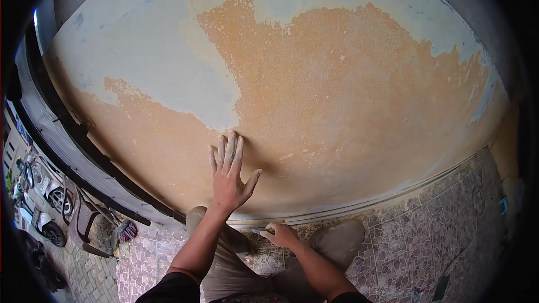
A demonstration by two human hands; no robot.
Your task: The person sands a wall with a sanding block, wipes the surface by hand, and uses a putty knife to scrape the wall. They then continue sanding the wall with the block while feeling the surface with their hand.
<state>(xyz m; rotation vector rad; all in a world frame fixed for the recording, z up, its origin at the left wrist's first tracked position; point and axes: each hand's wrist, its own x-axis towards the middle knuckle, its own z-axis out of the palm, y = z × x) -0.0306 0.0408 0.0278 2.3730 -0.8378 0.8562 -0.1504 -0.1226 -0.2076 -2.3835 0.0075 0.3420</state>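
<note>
My left hand (228, 171) is raised against the wall (314, 90), fingers spread and thumb out to the right. Pale dust coats its fingertips, which lie just below the lower tip of a whitish patch (168, 50). Orange-tan paint shows over the rest of the wall, with ragged edges where it meets the white. Low down between my knees, my right hand (282, 235) is closed around a small grey tool (259, 231). Only its end sticks out to the left, so I cannot tell its kind.
My bent legs (337, 238) are close to the wall's base, over a stone-patterned tile floor (404, 247). A dark-edged metal frame (84, 140) curves along the left. Beyond it are a brown chair (84, 221), a purple brush-like bundle (127, 230) and parked motorcycles (42, 213).
</note>
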